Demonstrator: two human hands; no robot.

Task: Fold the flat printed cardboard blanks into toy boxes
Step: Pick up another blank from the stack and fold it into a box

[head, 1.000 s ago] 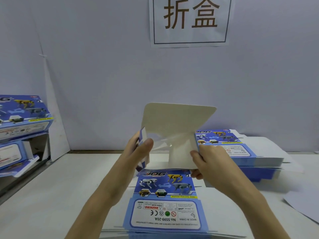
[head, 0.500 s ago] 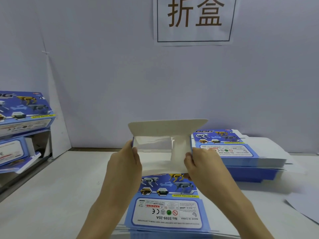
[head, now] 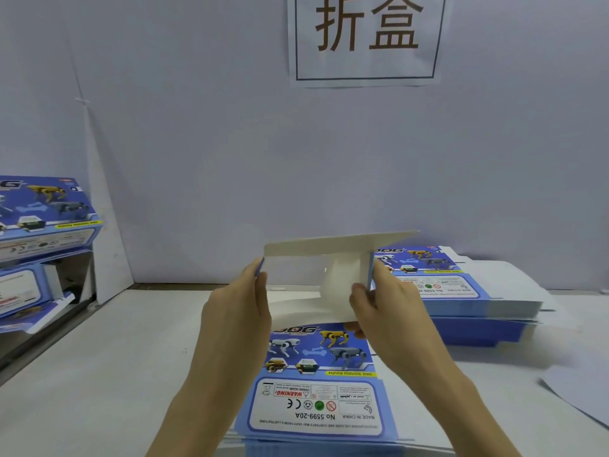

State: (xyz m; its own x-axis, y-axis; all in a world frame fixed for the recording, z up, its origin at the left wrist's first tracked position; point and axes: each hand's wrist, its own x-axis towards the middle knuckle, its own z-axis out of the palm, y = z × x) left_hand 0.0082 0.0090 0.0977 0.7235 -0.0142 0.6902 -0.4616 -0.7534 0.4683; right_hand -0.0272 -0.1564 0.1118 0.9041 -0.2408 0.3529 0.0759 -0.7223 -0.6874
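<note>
A half-formed blue toy box (head: 333,278) is held up above the table, its white inside facing me and its top flap lying nearly level. My left hand (head: 242,303) grips the box's left wall. My right hand (head: 384,306) grips the right wall, thumb on the inner white flap. Under my hands lies a stack of flat printed blanks (head: 316,384) with robot dogs and a warning label on top.
A second stack of flat blanks (head: 461,291) lies at the right by the wall. Finished boxes (head: 43,225) are piled at the far left edge. A white sheet (head: 580,394) lies at the right. A sign with two characters (head: 365,37) hangs on the wall.
The box's top flap has swung down from upright to nearly level. Both hands have shifted to the box's side walls and the box sits squarer.
</note>
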